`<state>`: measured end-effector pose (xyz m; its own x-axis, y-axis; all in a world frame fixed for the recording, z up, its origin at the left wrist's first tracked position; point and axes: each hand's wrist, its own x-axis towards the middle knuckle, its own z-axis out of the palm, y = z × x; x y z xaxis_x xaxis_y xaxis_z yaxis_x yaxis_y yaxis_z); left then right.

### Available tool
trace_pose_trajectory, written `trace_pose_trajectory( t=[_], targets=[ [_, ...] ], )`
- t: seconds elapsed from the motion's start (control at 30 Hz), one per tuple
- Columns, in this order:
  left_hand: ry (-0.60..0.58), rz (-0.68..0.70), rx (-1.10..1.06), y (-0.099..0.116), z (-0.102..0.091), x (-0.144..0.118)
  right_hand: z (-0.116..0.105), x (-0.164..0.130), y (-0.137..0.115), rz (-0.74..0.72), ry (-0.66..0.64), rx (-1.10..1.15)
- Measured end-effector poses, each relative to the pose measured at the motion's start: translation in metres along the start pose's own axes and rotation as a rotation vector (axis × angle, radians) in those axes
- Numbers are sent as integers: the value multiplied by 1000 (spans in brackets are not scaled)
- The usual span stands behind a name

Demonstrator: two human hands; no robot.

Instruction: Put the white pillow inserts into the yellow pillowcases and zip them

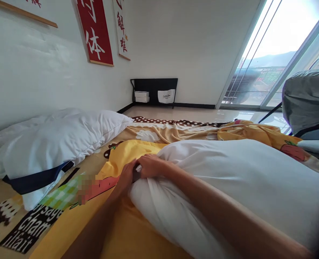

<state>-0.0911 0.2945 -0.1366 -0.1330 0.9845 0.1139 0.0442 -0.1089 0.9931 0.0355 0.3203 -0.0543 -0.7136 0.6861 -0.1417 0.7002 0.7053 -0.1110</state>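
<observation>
Left hand point(128, 174), right hand point(150, 166) grasping white quilt point(229, 162) at its left end; quilt lying partly over yellow printed cloth point(129, 219). Apparently gathering it; next move probably calling for steady pinch.

The view is taken from the wearer's head. The lens is directed forward and down; the left hand point(128, 173) and right hand point(150, 166) are framed at close range near the centre, with the far wall point(191, 46) and window point(269, 68) set well beyond.
</observation>
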Motion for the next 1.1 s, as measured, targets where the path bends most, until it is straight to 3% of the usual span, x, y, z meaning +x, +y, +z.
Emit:
trace_pose_trajectory(
  t=[0.23,0.37,0.47,0.57,0.7,0.87,1.0,1.1],
  targets=[
    [-18,192,336,-8,4,-10,-2,-1,4,-26,-35,31],
    [-75,220,431,-2,13,-22,-25,-13,16,-132,-96,202],
    [-67,252,482,-1,17,-26,-48,-20,40,-159,-171,391],
    [-74,281,504,-2,19,-26,-54,-23,70,-21,-77,249],
    [-71,237,522,-1,20,-25,-33,-28,88,150,23,61],
    [-21,117,477,5,22,-27,-20,-50,54,51,125,-177],
    [-37,217,386,6,20,-29,-26,-65,16,-55,92,-427],
    [-79,272,392,5,16,-28,-27,-58,-5,-44,13,-497]
  ],
)
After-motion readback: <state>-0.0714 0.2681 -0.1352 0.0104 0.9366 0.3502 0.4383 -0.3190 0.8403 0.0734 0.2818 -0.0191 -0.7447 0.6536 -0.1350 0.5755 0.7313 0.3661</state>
